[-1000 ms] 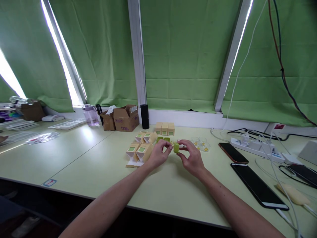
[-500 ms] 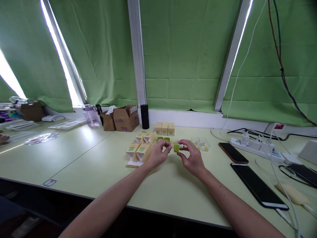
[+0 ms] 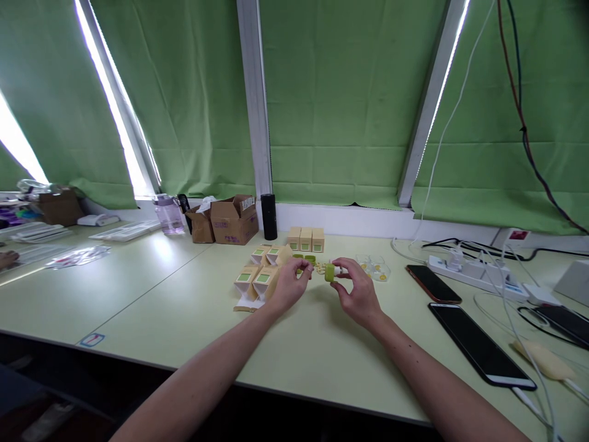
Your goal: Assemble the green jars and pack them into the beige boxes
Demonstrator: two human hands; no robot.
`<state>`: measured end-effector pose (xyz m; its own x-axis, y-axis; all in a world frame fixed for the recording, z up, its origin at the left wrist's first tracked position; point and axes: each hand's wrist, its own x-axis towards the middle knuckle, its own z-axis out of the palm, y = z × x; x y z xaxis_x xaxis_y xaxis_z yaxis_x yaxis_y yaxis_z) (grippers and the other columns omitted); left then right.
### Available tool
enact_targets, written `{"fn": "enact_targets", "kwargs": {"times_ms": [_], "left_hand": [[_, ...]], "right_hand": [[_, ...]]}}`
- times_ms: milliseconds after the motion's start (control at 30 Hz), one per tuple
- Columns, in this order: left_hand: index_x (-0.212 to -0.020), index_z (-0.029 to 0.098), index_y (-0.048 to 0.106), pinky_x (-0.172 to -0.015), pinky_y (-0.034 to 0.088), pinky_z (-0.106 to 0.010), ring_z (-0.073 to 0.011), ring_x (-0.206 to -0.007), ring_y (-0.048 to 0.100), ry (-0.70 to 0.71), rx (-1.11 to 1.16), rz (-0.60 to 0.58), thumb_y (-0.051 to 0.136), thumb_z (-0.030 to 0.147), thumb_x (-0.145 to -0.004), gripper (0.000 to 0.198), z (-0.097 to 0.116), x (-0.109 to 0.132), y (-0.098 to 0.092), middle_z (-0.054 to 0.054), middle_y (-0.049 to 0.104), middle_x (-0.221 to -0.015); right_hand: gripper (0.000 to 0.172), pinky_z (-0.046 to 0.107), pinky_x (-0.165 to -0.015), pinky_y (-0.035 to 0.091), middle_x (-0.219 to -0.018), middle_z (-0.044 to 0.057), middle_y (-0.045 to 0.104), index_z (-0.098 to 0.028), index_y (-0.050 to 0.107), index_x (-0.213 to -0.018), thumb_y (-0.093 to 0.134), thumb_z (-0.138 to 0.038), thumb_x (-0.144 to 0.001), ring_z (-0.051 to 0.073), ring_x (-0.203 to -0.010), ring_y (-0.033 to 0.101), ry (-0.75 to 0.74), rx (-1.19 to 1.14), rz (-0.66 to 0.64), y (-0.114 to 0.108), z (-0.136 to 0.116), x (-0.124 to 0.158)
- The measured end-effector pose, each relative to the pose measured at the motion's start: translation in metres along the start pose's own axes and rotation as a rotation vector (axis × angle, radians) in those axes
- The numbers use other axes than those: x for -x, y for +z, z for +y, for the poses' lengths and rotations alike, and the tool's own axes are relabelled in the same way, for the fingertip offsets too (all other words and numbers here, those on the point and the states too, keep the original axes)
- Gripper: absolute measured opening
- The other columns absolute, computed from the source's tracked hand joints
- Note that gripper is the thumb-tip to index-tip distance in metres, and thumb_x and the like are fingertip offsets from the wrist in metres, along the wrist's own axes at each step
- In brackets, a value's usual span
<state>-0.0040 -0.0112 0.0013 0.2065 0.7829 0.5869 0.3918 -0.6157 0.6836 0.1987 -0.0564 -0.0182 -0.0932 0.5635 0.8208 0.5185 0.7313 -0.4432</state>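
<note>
My right hand (image 3: pixel 359 293) grips a small green cylindrical piece (image 3: pixel 329 272) with a white part behind it, between thumb and fingers. Facing it from the left, my left hand (image 3: pixel 289 287) has thumb and forefinger pinched together; whatever they hold is too small to make out. Tiny yellowish bits (image 3: pixel 320 269) show in the gap between the hands. Just behind my left hand are more green pieces (image 3: pixel 311 259), partly covered by it. Several open kraft-paper boxes (image 3: pixel 263 279) with green labels stand left of that hand. Clear round holders (image 3: pixel 381 271) with yellow centres lie beyond my right hand.
Closed small boxes (image 3: pixel 306 239) and a black cylinder (image 3: pixel 269 217) stand near the wall. Cardboard cartons (image 3: pixel 234 222) and a purple bottle (image 3: pixel 169 215) are further left. Phones (image 3: pixel 481 344), a power strip (image 3: pixel 476 277) and cables occupy the right. Another person's hand (image 3: pixel 7 259) shows far left.
My left hand has drawn slightly left, widening the gap to the green piece. My right hand and the green piece have barely moved.
</note>
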Motion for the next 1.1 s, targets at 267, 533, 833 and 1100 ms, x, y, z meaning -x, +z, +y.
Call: {"fn": "enact_targets", "kwargs": {"times_ms": [267, 533, 833, 1100], "left_hand": [[-0.106, 0.021, 0.066, -0.096, 0.052, -0.042, -0.0255, -0.111, 0.057, 0.192, -0.028, 0.016, 0.061, 0.023, -0.093, 0.014, 0.005, 0.002, -0.005, -0.009, 0.068, -0.102], [-0.136, 0.027, 0.056, -0.109, 0.046, -0.055, -0.0321, -0.129, 0.047, 0.401, -0.086, -0.109, 0.072, 0.019, -0.086, 0.053, 0.008, 0.008, -0.001, -0.010, 0.065, -0.130], [-0.134, 0.027, 0.062, -0.110, 0.046, -0.056, -0.0313, -0.126, 0.050, 0.482, -0.084, -0.075, 0.068, 0.019, -0.090, 0.045, 0.004, 0.005, 0.000, -0.011, 0.069, -0.123], [-0.132, 0.025, 0.064, -0.109, 0.047, -0.056, -0.0308, -0.123, 0.051, 0.507, -0.090, -0.053, 0.067, 0.018, -0.091, 0.041, 0.008, 0.006, -0.001, -0.011, 0.070, -0.121]], "right_hand": [[0.050, 0.049, -0.090, 0.066, -0.129, 0.012, 0.056, -0.028, 0.055, -0.136, 0.055, -0.009, -0.090, 0.029, -0.117, 0.062, 0.000, 0.046, -0.038, -0.003, -0.002, 0.001], [0.044, 0.046, -0.083, 0.067, -0.128, 0.013, 0.063, -0.030, 0.049, -0.138, 0.056, -0.015, -0.096, 0.030, -0.118, 0.064, -0.162, 0.080, -0.033, -0.003, -0.002, -0.001], [0.029, 0.050, -0.097, 0.062, -0.130, 0.014, 0.064, -0.027, 0.058, -0.127, 0.054, -0.016, -0.100, 0.030, -0.122, 0.066, -0.289, 0.240, -0.068, -0.007, -0.002, -0.001], [0.030, 0.048, -0.090, 0.065, -0.133, 0.015, 0.061, -0.026, 0.061, -0.128, 0.050, -0.017, -0.101, 0.030, -0.114, 0.068, -0.284, 0.253, -0.098, -0.005, -0.002, -0.001]]}}
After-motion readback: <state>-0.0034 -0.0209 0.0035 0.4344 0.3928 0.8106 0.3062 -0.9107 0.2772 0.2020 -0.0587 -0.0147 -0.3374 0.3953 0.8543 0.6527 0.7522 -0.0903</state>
